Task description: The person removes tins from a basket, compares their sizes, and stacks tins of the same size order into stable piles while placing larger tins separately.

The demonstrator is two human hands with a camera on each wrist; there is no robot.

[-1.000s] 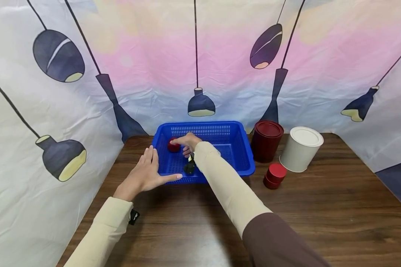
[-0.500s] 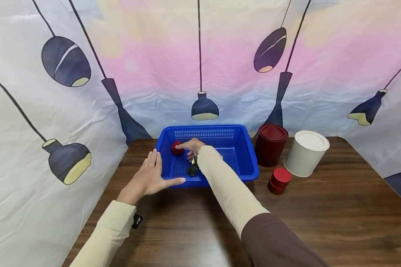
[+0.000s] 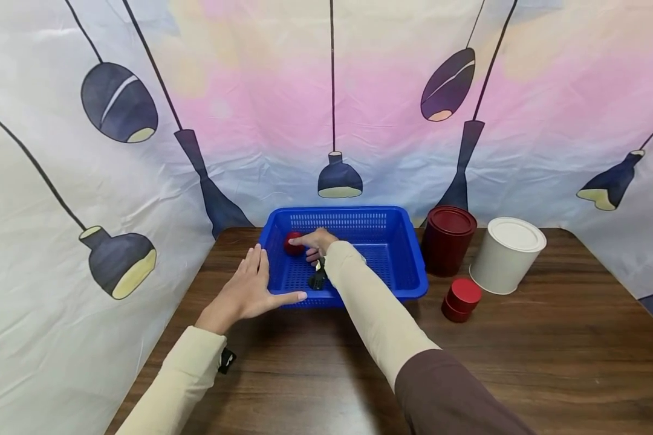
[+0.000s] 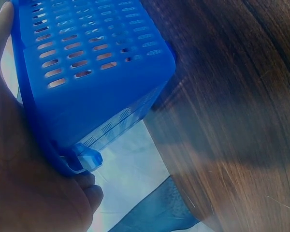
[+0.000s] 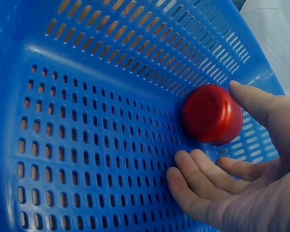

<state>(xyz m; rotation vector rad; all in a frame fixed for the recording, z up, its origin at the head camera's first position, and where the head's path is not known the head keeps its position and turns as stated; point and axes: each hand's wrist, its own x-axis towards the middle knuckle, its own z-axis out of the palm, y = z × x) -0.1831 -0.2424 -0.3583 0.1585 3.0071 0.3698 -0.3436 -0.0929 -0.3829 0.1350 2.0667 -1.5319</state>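
A blue perforated plastic basket (image 3: pixel 378 266) sits on the wooden table. My left hand (image 3: pixel 245 293) rests against its front left corner, fingers straight along the left side and thumb stretched along the front rim. Inside the basket, a small round red tin (image 5: pixel 208 113) leans in the left part, against the slotted wall. My right hand (image 5: pixel 241 181) is reached in beside it, fingers loosely bent below the tin and apart from it. Its thumb tip lies at the tin's edge; whether it touches, I cannot tell. A black wrist strap (image 3: pixel 317 277) shows under the right wrist.
To the basket's right stand a large dark red can (image 3: pixel 448 241) and a large white can (image 3: pixel 507 254), both lidded. In front of them is a small red tin (image 3: pixel 461 299) with a groove round its middle. A printed cloth (image 3: pixel 283 121) hangs behind the table (image 3: pixel 522 362).
The head view has shifted, so the whole scene sits slightly lower and further right. Both hands keep nearly the same places relative to the basket and the red tin.
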